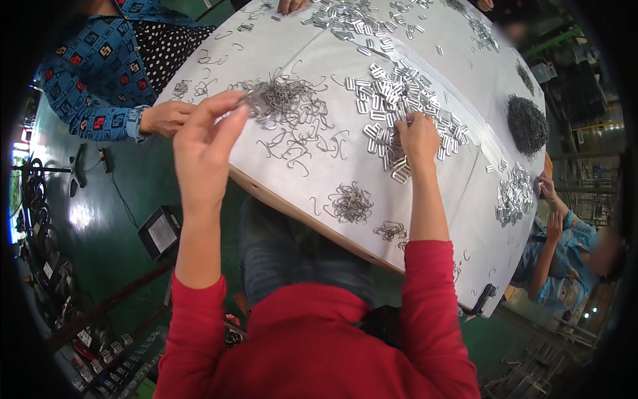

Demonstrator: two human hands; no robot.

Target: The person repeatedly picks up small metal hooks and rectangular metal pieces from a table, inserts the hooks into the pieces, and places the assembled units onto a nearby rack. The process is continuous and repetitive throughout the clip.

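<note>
My left hand (207, 143) is raised over the table's near left edge, thumb and fingers drawn together at the tips. What they pinch, if anything, is too small and blurred to name. Just beyond the fingertips is a tangled pile of thin bent wire hooks (282, 100), with looser ones strewn toward me. My right hand (420, 139) reaches into a heap of flat, shiny metal slotted buckles (392, 93). Its fingers are closed among the buckles, and their grip is partly hidden.
Smaller hook piles (351, 203) lie near the wooden edge of the white-covered table (319, 229). A dark wire mound (527, 125) and more buckles (515, 194) are farther right. Co-workers' hands are at the left (166, 118), far side and right (546, 187). A black clamp (485, 299) grips the near right corner.
</note>
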